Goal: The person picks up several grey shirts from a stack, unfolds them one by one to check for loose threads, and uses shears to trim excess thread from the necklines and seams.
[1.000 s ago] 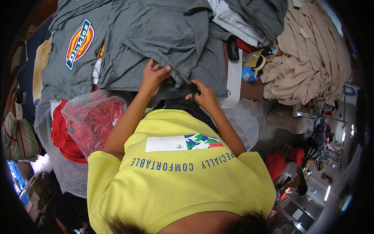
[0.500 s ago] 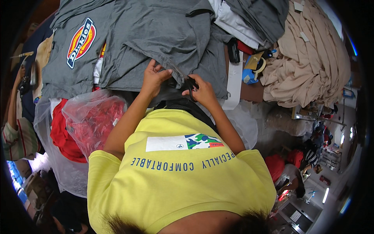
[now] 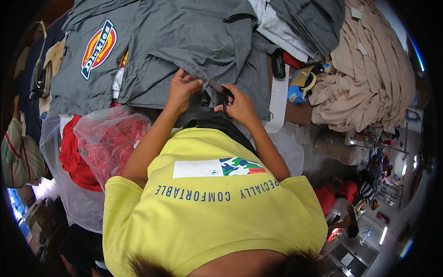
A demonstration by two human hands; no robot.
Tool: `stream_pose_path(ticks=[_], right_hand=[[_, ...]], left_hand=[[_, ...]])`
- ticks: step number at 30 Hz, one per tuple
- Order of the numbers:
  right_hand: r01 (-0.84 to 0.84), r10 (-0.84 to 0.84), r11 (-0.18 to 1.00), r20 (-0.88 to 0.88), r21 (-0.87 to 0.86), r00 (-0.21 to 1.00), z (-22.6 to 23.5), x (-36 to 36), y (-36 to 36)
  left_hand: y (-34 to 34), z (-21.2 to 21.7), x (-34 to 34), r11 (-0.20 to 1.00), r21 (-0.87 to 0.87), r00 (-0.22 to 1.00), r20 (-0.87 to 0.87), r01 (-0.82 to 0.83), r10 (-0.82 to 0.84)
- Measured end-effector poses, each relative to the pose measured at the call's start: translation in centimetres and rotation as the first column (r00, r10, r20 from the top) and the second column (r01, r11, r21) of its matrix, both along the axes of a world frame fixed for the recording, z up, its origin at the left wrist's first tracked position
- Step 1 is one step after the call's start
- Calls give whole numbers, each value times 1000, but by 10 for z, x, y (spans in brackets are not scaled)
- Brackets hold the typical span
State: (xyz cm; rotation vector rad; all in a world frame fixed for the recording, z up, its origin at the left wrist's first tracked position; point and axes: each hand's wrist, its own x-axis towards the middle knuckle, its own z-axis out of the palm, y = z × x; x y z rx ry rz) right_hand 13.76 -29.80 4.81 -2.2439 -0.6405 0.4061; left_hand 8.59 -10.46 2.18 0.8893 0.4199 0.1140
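A grey T-shirt lies spread on the table in front of me. My left hand pinches its near hem. My right hand grips small black-handled scissors, whose blades point left at the fabric edge beside my left fingers. A dark garment lies bunched just below both hands, against my yellow shirt.
Another grey shirt with a round red and yellow logo lies at the left. A clear bag of red clothes sits below it. A pile of beige garments fills the right. A white paper strip and tape roll lie between.
Both hands have shifted slightly along the hem; the scissors now point at the fabric edge by my left fingers. The shirts have not moved.
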Motion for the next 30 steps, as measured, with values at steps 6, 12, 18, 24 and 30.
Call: stream_pose_path(ticks=[6,12,18,24,30], right_hand=[[-17,16,1000,-70,-5,997,-15,2,-9],[-14,14,1000,-39,2,999,-16,0,-9],[-47,46,998,-33,-32,998,0,7,9],[-54,54,999,-15,-9,998,-5,10,9],[-11,11,1000,-40,-21,999,-23,3,-2]], left_hand=[[2,4,3,999,-18,999,0,-46,46],[9,-5,5,997,-16,996,42,-75,76],[7,0,3,997,-1,996,53,-75,75],[5,7,1,996,11,996,35,-84,84],[11,1,6,986,7,985,27,-169,169]])
